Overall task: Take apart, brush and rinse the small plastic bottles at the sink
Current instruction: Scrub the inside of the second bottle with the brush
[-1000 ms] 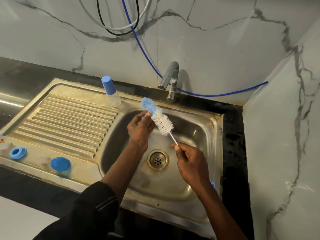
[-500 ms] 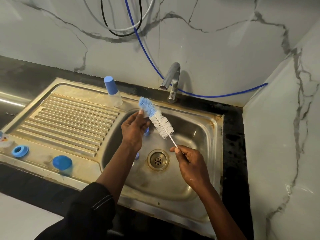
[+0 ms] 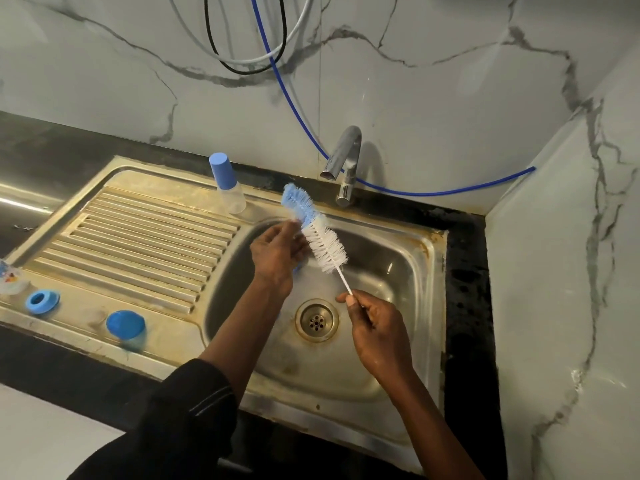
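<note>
Over the sink basin (image 3: 391, 258), my right hand (image 3: 377, 327) pinches the thin wire handle of a bottle brush (image 3: 322, 240) with white bristles and a blue tip. The brush slants up and left, its bristles against the fingers of my left hand (image 3: 277, 254). That hand curls round a small blue bottle part (image 3: 298, 268), most of it hidden by the palm. A small clear bottle with a tall blue cap (image 3: 228, 188) stands upright at the back of the drainboard. A blue ring (image 3: 42, 301) and a blue cap (image 3: 125, 325) lie at the drainboard's front edge.
The tap (image 3: 343, 164) stands behind the basin with no water running, and the drain (image 3: 317, 320) lies under my hands. A clear piece with a print (image 3: 8, 278) sits at the far left. Marble walls close in behind and on the right; hoses hang above.
The brush tip has shifted slightly up and left along my left hand's fingers. Both hands stay over the basin, holding the same things.
</note>
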